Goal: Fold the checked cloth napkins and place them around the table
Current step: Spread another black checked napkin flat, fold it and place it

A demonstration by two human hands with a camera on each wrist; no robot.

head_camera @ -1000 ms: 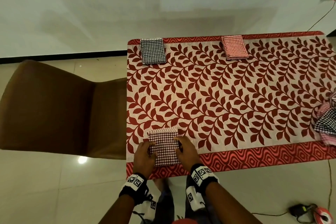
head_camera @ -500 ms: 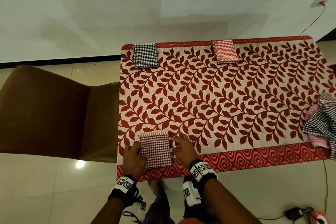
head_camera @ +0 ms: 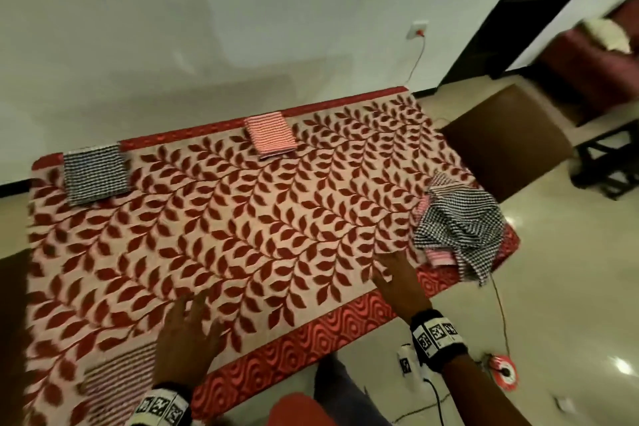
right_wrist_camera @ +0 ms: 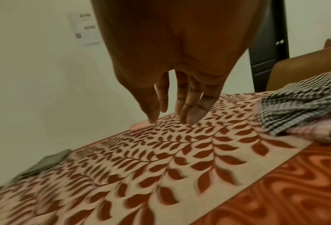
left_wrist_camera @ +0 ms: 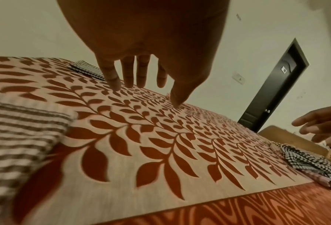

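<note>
**Third napkin down, hands off to the pile**

At the near left corner of the counter [head_camera: 345, 332], the folded maroon checked napkin [head_camera: 117, 380] now lies by itself; a second ago both hands were pressing it flat. The left hand [head_camera: 186, 339] has lifted off and hovers just beside it, fingers spread and holding nothing. The right hand [head_camera: 397, 273] reaches, fingers straight and empty, towards the heap of unfolded napkins [head_camera: 460, 225] at the right end, near it but not yet touching. A folded black checked napkin [head_camera: 95, 173] and a folded red one [head_camera: 271, 135] sit along the far edge. So three places look set, and the next step is likely to be picking a fresh cloth from the heap.
</note>
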